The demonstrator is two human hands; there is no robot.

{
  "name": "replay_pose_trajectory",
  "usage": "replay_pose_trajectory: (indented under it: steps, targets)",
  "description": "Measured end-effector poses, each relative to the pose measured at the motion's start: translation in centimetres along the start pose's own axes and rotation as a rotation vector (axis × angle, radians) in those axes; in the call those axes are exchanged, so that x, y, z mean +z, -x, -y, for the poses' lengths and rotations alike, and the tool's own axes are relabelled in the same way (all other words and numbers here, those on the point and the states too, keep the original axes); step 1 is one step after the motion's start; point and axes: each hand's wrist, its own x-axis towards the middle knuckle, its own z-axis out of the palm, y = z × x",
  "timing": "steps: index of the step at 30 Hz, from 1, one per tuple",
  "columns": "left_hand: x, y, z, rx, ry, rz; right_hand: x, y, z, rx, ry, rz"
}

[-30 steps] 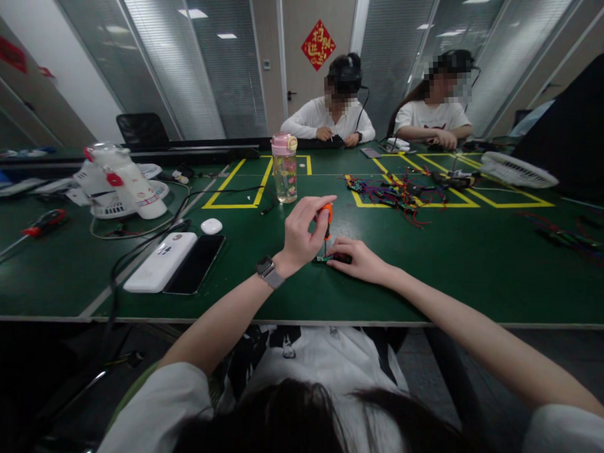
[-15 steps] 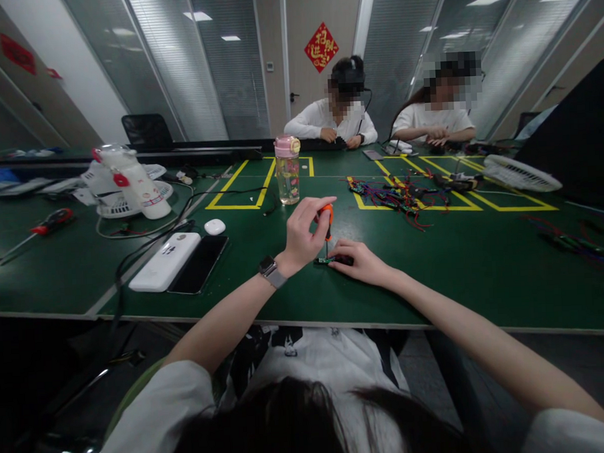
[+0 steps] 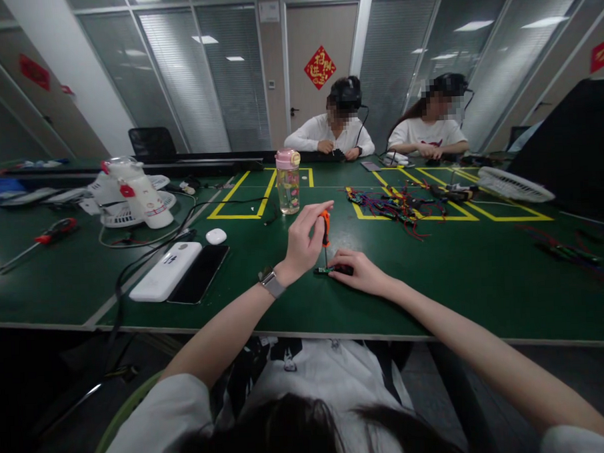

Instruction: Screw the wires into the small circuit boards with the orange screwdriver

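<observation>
My left hand [image 3: 305, 243] is closed round the orange and black handle of a small screwdriver [image 3: 325, 231]. The tool stands upright, its thin shaft reaching down to a small green circuit board [image 3: 322, 270] on the table. With bent fingers, my right hand [image 3: 360, 272] presses the board from the right side. A dark part [image 3: 344, 269] shows under those fingers; its kind is hard to make out.
Beyond my hands stands a pink-lidded bottle [image 3: 288, 184]. To the left lie a white power bank [image 3: 166, 272], a phone [image 3: 199, 274] and black cables. Tangled wires with boards [image 3: 391, 199] lie right of the bottle. Two people sit across the green table [image 3: 265, 308].
The view has tilted up a little, so everything sits lower in the picture. My left fingers have shifted slightly on the screwdriver handle; both hands keep their places.
</observation>
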Motion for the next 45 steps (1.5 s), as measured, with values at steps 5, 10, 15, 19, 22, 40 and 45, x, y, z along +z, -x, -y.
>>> replay_pose_trajectory:
  steps: [5, 10, 15, 19, 22, 40, 45]
  targets:
    - [0.00, -0.13, 0.15, 0.015, -0.085, -0.083, 0.03, -0.01, -0.09, -0.008, 0.000, -0.007]
    - [0.00, -0.13, 0.09, 0.009, -0.062, -0.065, 0.12, -0.01, -0.40, -0.013, 0.008, -0.004]
    - [0.06, -0.09, 0.05, -0.021, 0.019, -0.017, 0.10, 0.02, -0.35, -0.014, 0.004, -0.002]
    - [0.16, -0.06, 0.10, 0.000, -0.045, -0.085, 0.09, 0.02, -0.29, -0.008, 0.002, -0.003]
    - [0.10, -0.05, 0.09, 0.010, -0.084, -0.097, 0.07, 0.02, -0.27, -0.009, -0.005, -0.004]
    - [0.27, 0.23, 0.11, -0.016, -0.060, -0.055, 0.01, 0.03, -0.22, -0.011, -0.012, -0.008]
    - [0.21, 0.21, 0.15, -0.030, -0.033, -0.014, -0.01, 0.03, -0.16, -0.006, -0.006, -0.006]
